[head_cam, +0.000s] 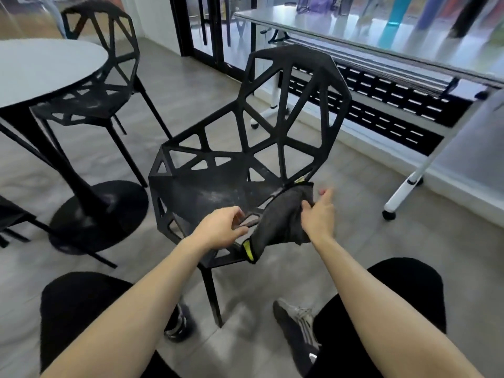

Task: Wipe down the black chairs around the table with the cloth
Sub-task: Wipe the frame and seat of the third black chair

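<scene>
Here the head view is looking down on the near chair point(245, 148), which is standing apart from the round table point(41, 66), to its right. The right hand point(319, 211) is pinching the cloth point(283, 219) between thumb and fingers, forefinger stretched out, at the right front edge of the seat. The cloth is hanging bunched over that edge, its yellow tag point(247, 248) dangling below the front rim. The left hand point(222, 227) is hovering just left of the cloth with fingers loosely curled and gripping nothing; whether the fingertips are touching the seat I cannot tell.

The seat is showing a pale dusty smear near its middle, so the wiping here looks barely begun. To do it well, the left hand should probably be steadying the front rim of the chair while the right is spreading the cloth flat, since a bunched cloth is only cleaning with a ridge. Long overlapping strokes from the back of the seat toward the front would carry dust off the edge rather than pushing it into the triangular cut-outs. The struts of the backrest will need the cloth wrapped round them one by one.

A far chair point(98, 64), tucked at the table behind it, is showing the same grey film on its seat and is waiting its turn.
</scene>
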{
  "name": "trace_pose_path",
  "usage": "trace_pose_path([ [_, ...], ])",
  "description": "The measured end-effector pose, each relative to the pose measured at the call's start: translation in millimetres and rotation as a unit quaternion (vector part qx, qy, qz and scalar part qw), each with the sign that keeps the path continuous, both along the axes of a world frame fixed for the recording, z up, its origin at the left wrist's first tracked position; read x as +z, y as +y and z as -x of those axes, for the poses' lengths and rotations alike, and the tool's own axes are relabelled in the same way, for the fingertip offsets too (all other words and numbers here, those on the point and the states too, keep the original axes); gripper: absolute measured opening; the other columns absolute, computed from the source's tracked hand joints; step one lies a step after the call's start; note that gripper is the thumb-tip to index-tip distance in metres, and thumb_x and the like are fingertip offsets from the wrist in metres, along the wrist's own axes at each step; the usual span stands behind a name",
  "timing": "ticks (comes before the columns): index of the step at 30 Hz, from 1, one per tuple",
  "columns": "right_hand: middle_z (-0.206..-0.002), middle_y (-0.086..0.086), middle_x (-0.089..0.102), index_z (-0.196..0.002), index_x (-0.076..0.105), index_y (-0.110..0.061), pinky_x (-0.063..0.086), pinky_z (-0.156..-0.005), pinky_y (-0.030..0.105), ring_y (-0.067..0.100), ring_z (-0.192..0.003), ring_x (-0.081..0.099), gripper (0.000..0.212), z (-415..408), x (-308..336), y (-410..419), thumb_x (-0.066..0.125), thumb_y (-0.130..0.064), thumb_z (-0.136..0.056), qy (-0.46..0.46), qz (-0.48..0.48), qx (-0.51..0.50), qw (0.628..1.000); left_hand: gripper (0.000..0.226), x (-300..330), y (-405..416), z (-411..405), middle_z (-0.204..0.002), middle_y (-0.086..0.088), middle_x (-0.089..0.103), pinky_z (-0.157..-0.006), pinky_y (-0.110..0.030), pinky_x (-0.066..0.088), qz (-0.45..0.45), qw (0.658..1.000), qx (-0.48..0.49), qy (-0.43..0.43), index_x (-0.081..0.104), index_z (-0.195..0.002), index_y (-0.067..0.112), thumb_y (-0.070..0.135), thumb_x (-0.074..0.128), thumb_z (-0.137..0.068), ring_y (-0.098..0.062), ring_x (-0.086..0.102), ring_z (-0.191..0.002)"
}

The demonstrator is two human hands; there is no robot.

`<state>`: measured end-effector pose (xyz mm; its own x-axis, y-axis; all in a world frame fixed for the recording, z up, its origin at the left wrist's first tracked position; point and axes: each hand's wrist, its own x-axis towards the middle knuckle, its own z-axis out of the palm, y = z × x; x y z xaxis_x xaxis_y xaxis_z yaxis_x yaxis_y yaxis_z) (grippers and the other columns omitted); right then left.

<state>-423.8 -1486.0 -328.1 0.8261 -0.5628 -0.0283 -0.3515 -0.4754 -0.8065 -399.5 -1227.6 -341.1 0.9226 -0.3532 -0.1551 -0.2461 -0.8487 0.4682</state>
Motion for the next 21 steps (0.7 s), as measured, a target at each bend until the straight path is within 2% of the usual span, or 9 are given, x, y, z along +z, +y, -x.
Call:
trace_pose_path([
  [2,-0.126,0.018,0.063,-0.129,0.051,-0.010,0.047,-0.087,0.042,0.043,-0.112,0.063,0.024,0.7,-14.2,11.9,0.055,-0.016,-0.106,0.000,0.025,0.004,1.000,0.032,-23.1,22.6,10.8,-0.112,0.009,0.071,-0.093,-0.040,0.057,-0.021,0.999,0.024,-0.013,0.067,-0.119,0.028,0.050,0.073,-0.096,-0.019,0.068,-0.108],
  [3,-0.130,0.020,0.061,-0.133,0.053,-0.008,0.048,-0.092,0.046,0.045,-0.116,0.061,0.029,0.3,-17.0,21.5,0.050,-0.024,-0.109,0.002,0.033,0.009,0.999,0.030,-30.1,36.5,14.1,-0.112,0.008,0.071,-0.091,-0.039,0.056,-0.032,0.998,0.043,-0.018,0.067,-0.118,0.028,0.048,0.072,-0.096,-0.020,0.068,-0.109],
  [6,-0.145,0.022,0.054,-0.153,0.037,-0.001,0.049,-0.107,0.052,0.043,-0.130,0.055,0.085,-1.1,-17.6,56.2,0.045,-0.067,-0.101,0.048,-0.003,0.023,0.999,0.029,-43.2,73.7,18.3,-0.117,0.004,0.066,-0.092,-0.039,0.055,-0.084,0.995,0.045,-0.017,0.068,-0.119,0.026,0.045,0.071,-0.097,-0.023,0.064,-0.115],
  [7,-0.147,0.022,0.053,-0.160,0.023,0.000,0.050,-0.107,0.050,0.042,-0.131,0.056,0.097,-0.9,-17.7,68.1,0.053,-0.068,-0.097,0.059,-0.029,0.026,0.997,0.028,-46.7,81.5,20.2,-0.116,0.003,0.064,-0.094,-0.040,0.055,-0.102,0.994,0.035,-0.016,0.069,-0.117,0.025,0.044,0.071,-0.097,-0.024,0.062,-0.117],
  [9,-0.143,0.023,0.059,-0.164,-0.002,0.002,0.053,-0.097,0.043,0.041,-0.126,0.062,0.106,-0.8,-23.9,85.7,0.070,-0.040,-0.098,0.070,-0.049,0.021,0.996,0.028,-54.9,90.9,26.3,-0.116,0.002,0.060,-0.096,-0.042,0.054,-0.138,0.990,0.021,-0.031,0.069,-0.116,0.024,0.044,0.070,-0.096,-0.025,0.059,-0.118],
  [11,-0.137,0.020,0.062,-0.164,-0.009,0.001,0.052,-0.085,0.040,0.040,-0.121,0.065,0.105,-1.7,-31.3,92.8,0.069,-0.018,-0.098,0.069,-0.032,-0.014,0.997,0.035,-62.8,100.5,29.8,-0.118,0.001,0.061,-0.098,-0.043,0.053,-0.165,0.984,0.035,-0.064,0.065,-0.119,0.023,0.048,0.069,-0.095,-0.026,0.058,-0.118],
  [14,-0.137,0.017,0.061,-0.166,-0.011,-0.004,0.052,-0.086,0.042,0.040,-0.121,0.065,0.107,0.0,-36.9,98.1,0.070,-0.014,-0.096,0.052,-0.035,-0.037,0.997,0.052,-69.5,124.3,23.0,-0.138,-0.003,0.061,-0.115,-0.042,0.043,-0.199,0.976,0.062,-0.063,0.060,-0.134,0.019,0.048,0.063,-0.092,-0.027,0.052,-0.136],
  [17,-0.142,0.016,0.059,-0.167,-0.012,-0.009,0.053,-0.097,0.043,0.039,-0.124,0.063,0.113,14.0,-43.0,109.9,0.073,-0.011,-0.092,0.039,-0.034,-0.044,0.998,0.077,-72.8,143.9,8.2,-0.165,-0.005,0.044,-0.134,-0.043,0.017,-0.269,0.963,0.009,0.014,0.047,-0.158,0.018,0.051,0.064,-0.090,-0.028,0.029,-0.159],
  [21,-0.132,0.020,0.065,-0.167,-0.010,-0.007,0.052,-0.093,0.037,0.039,-0.119,0.065,0.108,21.1,-53.0,120.8,0.069,-0.002,-0.093,0.014,-0.025,-0.051,0.998,0.076,-86.0,153.7,-1.2,-0.140,0.004,0.064,-0.136,-0.047,0.008,-0.316,0.947,-0.043,-0.042,0.063,-0.143,0.024,0.053,0.062,-0.073,-0.031,0.037,-0.146],
])
